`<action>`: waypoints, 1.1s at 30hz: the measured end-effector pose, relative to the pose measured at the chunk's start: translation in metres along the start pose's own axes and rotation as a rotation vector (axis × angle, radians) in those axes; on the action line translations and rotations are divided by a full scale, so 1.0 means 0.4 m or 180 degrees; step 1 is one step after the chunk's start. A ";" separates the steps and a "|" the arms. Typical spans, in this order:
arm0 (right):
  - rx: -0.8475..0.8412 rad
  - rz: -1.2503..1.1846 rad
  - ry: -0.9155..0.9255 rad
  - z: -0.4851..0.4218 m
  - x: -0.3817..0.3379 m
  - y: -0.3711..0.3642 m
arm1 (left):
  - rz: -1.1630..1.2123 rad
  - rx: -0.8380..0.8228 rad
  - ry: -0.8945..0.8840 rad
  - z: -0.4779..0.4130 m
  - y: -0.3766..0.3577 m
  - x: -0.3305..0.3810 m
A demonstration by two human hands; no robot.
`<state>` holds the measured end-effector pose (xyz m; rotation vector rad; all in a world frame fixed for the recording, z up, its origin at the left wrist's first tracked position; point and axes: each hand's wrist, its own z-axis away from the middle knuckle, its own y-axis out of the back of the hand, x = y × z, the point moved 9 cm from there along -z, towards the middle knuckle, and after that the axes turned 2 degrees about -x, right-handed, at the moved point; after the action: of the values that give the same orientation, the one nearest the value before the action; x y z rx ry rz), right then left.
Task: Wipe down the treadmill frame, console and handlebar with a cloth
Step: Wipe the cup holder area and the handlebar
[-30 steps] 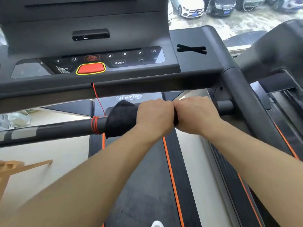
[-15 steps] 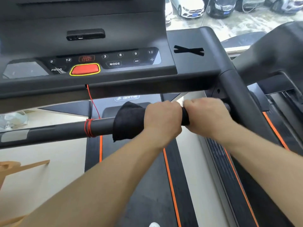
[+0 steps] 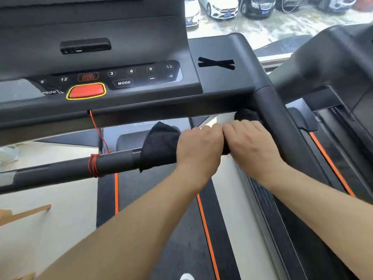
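A black cloth (image 3: pixel 159 146) is wrapped around the treadmill's dark horizontal handlebar (image 3: pixel 113 161), below the console (image 3: pixel 141 91). My left hand (image 3: pixel 198 147) grips the cloth and bar, knuckles up. My right hand (image 3: pixel 249 142) grips right beside it, touching it, near the joint with the right frame upright (image 3: pixel 276 122). A bit of cloth (image 3: pixel 245 115) shows past my right hand at that joint. A loose cloth corner sticks out left of my left hand.
A red safety cord (image 3: pixel 94 164) is wound around the handlebar left of the cloth and runs up to the console. The console has a red stop button (image 3: pixel 86 91). The belt (image 3: pixel 173 229) with orange stripes lies below. Another treadmill (image 3: pixel 333 73) stands at right.
Both hands have slid the cloth to the right along the handlebar, away from the red cord and up to the right upright.
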<state>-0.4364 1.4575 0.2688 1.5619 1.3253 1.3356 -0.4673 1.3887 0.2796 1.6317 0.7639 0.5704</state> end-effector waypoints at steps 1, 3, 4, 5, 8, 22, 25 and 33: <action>0.0139 0.0067 -0.0077 0.009 0.005 -0.007 | -0.0028 0.0185 0.0002 0.002 0.009 0.005; 0.0096 -0.0064 -0.0048 -0.008 0.011 -0.012 | 0.0154 -0.0292 0.0031 -0.010 -0.022 0.006; -0.0144 -0.0172 -0.0002 -0.026 0.014 -0.017 | 0.0321 -0.0600 -0.0028 -0.024 -0.031 0.008; -0.0633 -0.0303 0.0017 -0.046 0.022 -0.030 | 0.0533 -0.0967 -0.0067 -0.044 -0.043 0.008; -0.2778 -0.0773 0.0159 -0.073 0.036 -0.083 | 0.1466 -0.2687 -0.0038 -0.076 -0.114 0.004; 0.0284 -0.0042 -0.0382 0.008 0.020 0.007 | -0.0064 0.0331 -0.0120 -0.015 -0.019 0.038; 0.0067 -0.0135 -0.0137 -0.019 0.016 0.003 | -0.0014 0.0323 -0.0023 -0.025 -0.015 0.039; -0.3661 -0.1168 0.0136 -0.076 0.027 -0.094 | 0.1966 -0.3302 0.0017 -0.078 -0.142 0.029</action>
<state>-0.4762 1.4739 0.2442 0.4742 0.5653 1.4599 -0.4920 1.4236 0.2294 0.8406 -0.1121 1.1640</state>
